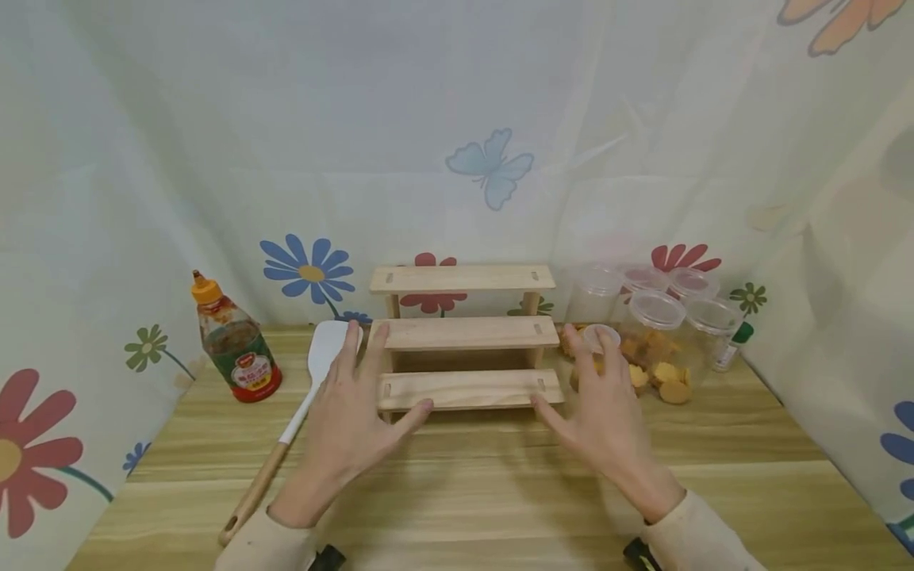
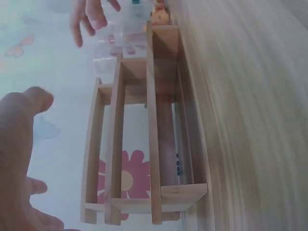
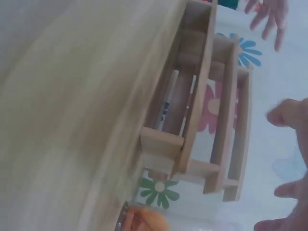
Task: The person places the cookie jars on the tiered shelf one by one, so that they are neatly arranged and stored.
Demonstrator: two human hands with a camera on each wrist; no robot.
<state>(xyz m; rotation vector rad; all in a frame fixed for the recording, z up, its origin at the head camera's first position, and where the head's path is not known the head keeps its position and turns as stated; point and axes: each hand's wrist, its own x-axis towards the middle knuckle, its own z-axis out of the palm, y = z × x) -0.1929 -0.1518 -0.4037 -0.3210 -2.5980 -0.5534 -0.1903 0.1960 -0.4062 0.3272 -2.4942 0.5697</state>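
A three-tier wooden step rack (image 1: 467,335) stands in the middle of the table, against the flowered cloth. Over its left side, my left hand (image 1: 353,424) is spread with fingers apart and thumb reaching inward. My right hand (image 1: 605,424) mirrors it on the right, its thumb tip overlapping the lowest shelf in the head view. In the left wrist view, a gap shows between the left hand (image 2: 19,139) and the rack (image 2: 153,120). The right wrist view likewise shows the right hand (image 3: 294,159) apart from the shelves, holding nothing.
Left of the rack are a sauce bottle (image 1: 243,357) with an orange nozzle and a white spatula (image 1: 324,353) with a wooden handle. Several clear lidded jars (image 1: 657,313) holding orange-yellow pieces stand at the right, beside a small green-capped bottle (image 1: 730,349). Patterned cloth (image 1: 428,95) hangs behind.
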